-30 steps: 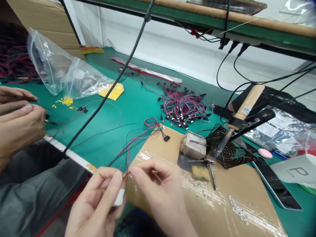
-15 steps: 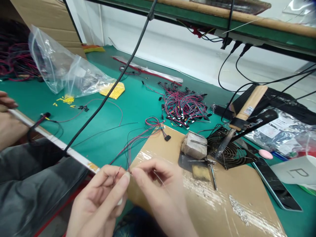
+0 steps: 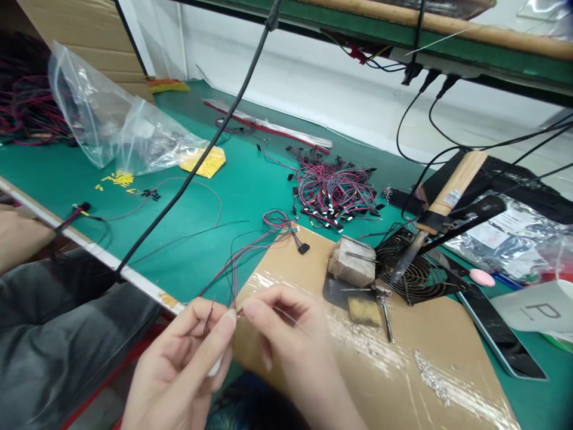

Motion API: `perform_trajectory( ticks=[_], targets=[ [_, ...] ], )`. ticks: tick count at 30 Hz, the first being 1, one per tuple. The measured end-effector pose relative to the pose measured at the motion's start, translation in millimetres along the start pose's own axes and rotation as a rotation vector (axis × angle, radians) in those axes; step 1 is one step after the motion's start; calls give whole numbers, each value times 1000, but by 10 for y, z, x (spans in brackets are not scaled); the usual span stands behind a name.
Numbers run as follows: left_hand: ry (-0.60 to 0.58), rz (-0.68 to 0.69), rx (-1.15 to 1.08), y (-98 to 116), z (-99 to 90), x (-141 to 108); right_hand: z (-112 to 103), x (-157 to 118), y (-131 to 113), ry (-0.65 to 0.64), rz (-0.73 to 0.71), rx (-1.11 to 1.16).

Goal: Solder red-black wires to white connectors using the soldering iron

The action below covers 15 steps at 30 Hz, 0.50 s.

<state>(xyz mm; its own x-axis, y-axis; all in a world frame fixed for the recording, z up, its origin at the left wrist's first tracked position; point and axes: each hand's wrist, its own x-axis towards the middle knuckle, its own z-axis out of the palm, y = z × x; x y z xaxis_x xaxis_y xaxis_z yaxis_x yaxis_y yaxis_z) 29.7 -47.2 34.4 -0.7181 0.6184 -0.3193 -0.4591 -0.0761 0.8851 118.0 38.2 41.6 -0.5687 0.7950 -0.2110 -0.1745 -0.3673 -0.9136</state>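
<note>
- Pinching thin red and dark wires (image 3: 234, 280) between thumb and fingers of the left hand (image 3: 179, 358), just in front of the near edge of the desk (image 3: 250, 197); likely gripped close to the ends for steadiness.
- Showing a small white object (image 3: 215, 367) at the curled lower fingers of that hand, mostly hidden; cannot tell whether held or worn.
- Pressing thumb and forefinger of the right hand (image 3: 290, 334) together on the wires just beside the left fingertips, seemingly for fine control from both sides; exact spot too small to make out.
- Carrying a pale strand (image 3: 289, 316) across the right palm, perhaps to leave the fingertips free.
- Trailing the wires forward over the desk toward a black connector (image 3: 303, 248) at the cardboard sheet (image 3: 277, 269), apparently stretched out against tangling.
- Showing a pile of leads (image 3: 335, 194) farther back, probably gathered there to spare working room.
- Clamped at a slant on the right, tip low by a fan grille (image 3: 412, 278): a wooden-handled iron (image 3: 461, 182), probably fixed for safety and free hands.
- Near the iron, a yellow sponge (image 3: 364, 312), likely placed for easy reach; silvery bits (image 3: 432, 379) on the cardboard sheet, presumably there to protect the desk.
- At far left, a co-worker's forearm (image 3: 22, 230), well apart.
</note>
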Motion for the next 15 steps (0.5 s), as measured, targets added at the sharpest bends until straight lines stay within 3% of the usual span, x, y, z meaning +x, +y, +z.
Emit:
perform_trajectory(
  ticks=[2, 6, 12, 15],
  targets=[
    [-6, -2, -5, 16, -1, -2, -24, 10, 6, 39, -55, -4],
    [32, -33, -35, 49, -1, -8, -47, -27, 2, 138, -370, -220],
    [72, -66, -45, 63, -17, 15, -17, -103, 78, 124, -933, -591],
    [35, -57, -62, 51, -49, 30, 6, -92, 115, 89, -1060, -661]
  ],
)
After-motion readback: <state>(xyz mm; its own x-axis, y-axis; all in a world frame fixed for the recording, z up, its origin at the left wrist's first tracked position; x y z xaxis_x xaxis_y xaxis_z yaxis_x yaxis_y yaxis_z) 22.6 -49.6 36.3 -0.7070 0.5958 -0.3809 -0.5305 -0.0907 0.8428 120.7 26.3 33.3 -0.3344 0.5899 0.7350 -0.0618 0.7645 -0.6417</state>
